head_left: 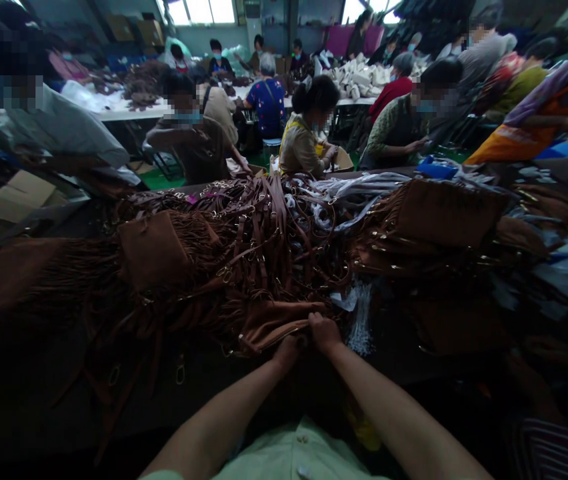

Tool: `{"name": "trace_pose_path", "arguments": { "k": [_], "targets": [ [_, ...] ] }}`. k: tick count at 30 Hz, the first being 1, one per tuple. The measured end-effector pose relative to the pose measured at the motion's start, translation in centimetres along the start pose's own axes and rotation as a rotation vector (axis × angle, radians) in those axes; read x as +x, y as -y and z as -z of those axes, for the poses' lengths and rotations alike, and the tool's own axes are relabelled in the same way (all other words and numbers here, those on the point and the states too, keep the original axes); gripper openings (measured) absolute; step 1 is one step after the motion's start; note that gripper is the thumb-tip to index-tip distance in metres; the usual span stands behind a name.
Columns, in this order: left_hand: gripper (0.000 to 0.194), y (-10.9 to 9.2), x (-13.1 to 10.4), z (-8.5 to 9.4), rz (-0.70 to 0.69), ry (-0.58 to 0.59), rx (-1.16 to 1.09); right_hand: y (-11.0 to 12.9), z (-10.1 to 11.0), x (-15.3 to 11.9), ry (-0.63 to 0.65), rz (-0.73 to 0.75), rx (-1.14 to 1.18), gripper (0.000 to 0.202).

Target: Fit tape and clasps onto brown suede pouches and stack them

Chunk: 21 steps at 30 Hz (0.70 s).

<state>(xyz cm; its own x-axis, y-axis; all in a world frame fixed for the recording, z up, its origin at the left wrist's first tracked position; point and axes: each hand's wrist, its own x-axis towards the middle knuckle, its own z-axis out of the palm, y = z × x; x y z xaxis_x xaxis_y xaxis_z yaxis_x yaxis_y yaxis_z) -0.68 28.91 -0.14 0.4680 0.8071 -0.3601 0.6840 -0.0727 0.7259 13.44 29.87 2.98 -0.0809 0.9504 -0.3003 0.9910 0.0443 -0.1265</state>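
Two bare hands work at a brown bag point(274, 323) lying near the middle of a dark table point(199, 377), seen from my distant post. I see the right hand point(325, 332) closed, pinching the bag's right end; the left hand point(288, 350) is curled shut on its lower edge, fingertips lost in shadow. Room is tight: a heap of straps point(269, 227) crowds the far side, a fringed bag point(154, 250) lies to the left, and a bundle of pale strands point(361, 320) sits just beside the right hand. The table's near edge fades into darkness. Any print on the white slips point(534, 175) is too small for me to read.
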Motion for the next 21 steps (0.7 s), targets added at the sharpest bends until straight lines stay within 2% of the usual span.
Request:
{"name": "trace_pose_path", "arguments": {
  "k": [3, 5, 7, 9, 11, 15, 17, 19, 21],
  "targets": [
    [0.024, 0.2, -0.9, 0.3, -0.207, -0.009, 0.207, 0.8, -0.2, 1.0, -0.023, -0.043, -0.009, 0.032],
    [0.022, 0.1, -1.4, 0.7, -0.367, -0.065, 0.364, 0.8, -0.3, 1.1, -0.014, 0.010, -0.003, 0.028],
    [0.021, -0.2, -1.6, 1.1, -0.436, -0.129, 0.420, 0.3, -0.3, 0.7, 0.003, 0.097, 0.013, 0.023],
    [0.019, -0.5, -1.5, 1.4, -0.437, -0.162, 0.406, -0.6, -0.2, 0.0, 0.008, 0.162, 0.043, 0.019],
    [0.018, -0.9, -1.1, 1.7, -0.430, -0.140, 0.376, -1.4, -0.2, -1.0, -0.010, 0.204, 0.101, 0.019],
    [0.018, -1.7, 0.1, 2.8, -0.370, -0.021, 0.366, -1.6, 0.0, -3.0, -0.053, 0.239, 0.276, 0.031],
    [0.014, -2.1, 0.9, 3.5, -0.322, 0.056, 0.370, -2.2, 0.5, -3.6, -0.118, 0.223, 0.371, 0.033],
    [0.010, -2.5, 1.6, 4.1, -0.276, 0.114, 0.371, -4.1, 1.2, -3.9, -0.257, 0.121, 0.442, 0.030],
    [0.009, -2.9, 2.2, 4.4, -0.233, 0.148, 0.377, -7.8, 1.9, -3.8, -0.410, -0.110, 0.470, 0.030]
  ]
}}
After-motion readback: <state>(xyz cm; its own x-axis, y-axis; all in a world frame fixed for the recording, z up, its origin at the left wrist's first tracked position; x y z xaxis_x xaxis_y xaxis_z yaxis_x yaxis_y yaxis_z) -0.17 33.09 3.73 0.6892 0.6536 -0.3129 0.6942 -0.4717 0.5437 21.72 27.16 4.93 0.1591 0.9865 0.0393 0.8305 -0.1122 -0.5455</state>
